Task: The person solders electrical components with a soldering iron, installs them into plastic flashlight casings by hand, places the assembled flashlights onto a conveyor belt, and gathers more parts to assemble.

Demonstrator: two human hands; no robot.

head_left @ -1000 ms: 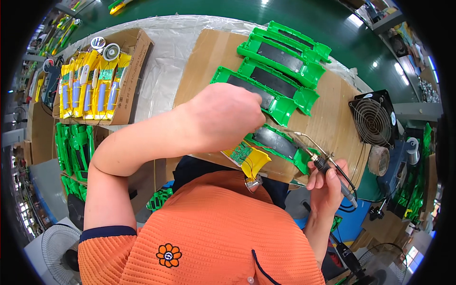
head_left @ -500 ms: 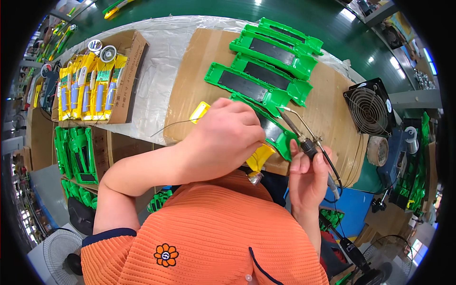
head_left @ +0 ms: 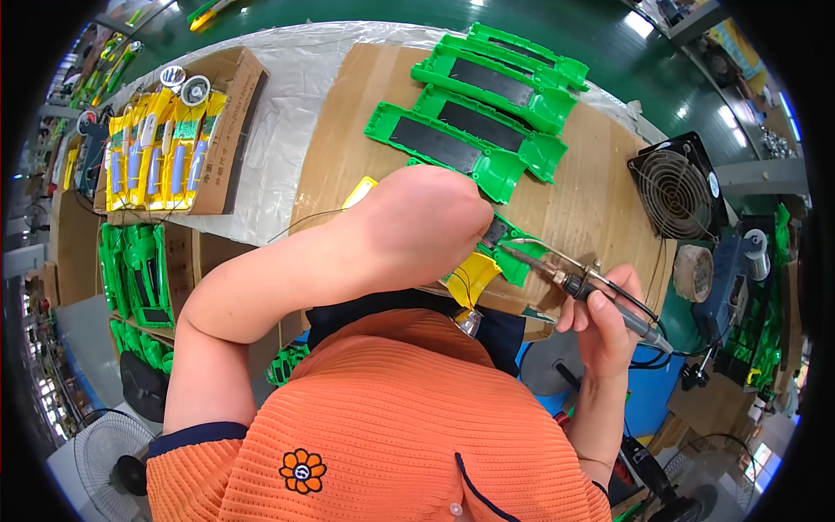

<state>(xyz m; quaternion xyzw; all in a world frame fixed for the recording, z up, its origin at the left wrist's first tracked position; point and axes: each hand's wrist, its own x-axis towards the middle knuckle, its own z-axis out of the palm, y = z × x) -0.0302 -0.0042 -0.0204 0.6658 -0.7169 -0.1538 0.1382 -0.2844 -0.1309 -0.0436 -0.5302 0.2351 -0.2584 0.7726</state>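
My right hand (head_left: 609, 335) grips a soldering iron (head_left: 576, 285) with a thin metal guide tube along it; its tip points left, close to a green plastic shell (head_left: 517, 268). Over that shell is my left hand (head_left: 426, 222), curled, with its fingertips hidden beneath it; what they pinch I cannot make out. Just below it lies a yellow lamp housing (head_left: 472, 277) with thin wires and a clear round end. Part of another yellow piece (head_left: 359, 191) shows past my left wrist, a dark wire running off it to the left.
Several green shells with black plates (head_left: 435, 143) lie in a staggered row on the cardboard sheet (head_left: 335, 122). At left stands a carton (head_left: 239, 130) of yellow lamp assemblies, above a box of green shells (head_left: 139, 270). A black fan (head_left: 678, 187) and a tape roll (head_left: 693, 271) stand right.
My right hand has shifted right and down, and the soldering iron has tilted flatter, its tip now lower by the near shell. My left hand has turned, so its fingers are hidden.
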